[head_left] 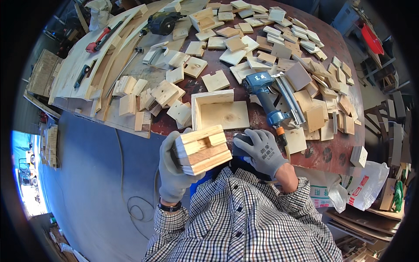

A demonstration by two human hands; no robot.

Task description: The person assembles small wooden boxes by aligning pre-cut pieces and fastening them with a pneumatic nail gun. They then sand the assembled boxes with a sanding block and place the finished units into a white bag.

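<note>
My left hand point(171, 166), in a grey glove with a dark palm, grips a small block of stacked wood pieces point(204, 149). A notch shows in the block's upper side, and it is held up before my chest. My right hand point(264, 150), gloved the same way, is beside it at the table's near edge. Its fingers look apart and loosely bent, with no held thing visible; its palm side is partly hidden. Just beyond both hands lies an open wooden corner piece point(224, 114), with two upright walls on a flat board. A blue nail gun point(268, 98) lies beyond my right hand.
Many loose wood pieces point(235, 43) cover the dark red table point(325, 157). At the left lie long boards point(83, 56) with a red-handled tool point(99, 40); a black tool point(163, 22) sits at the back. An orange fitting point(279, 130) joins a hose to the nail gun. Plastic bags point(369, 185) are at the right.
</note>
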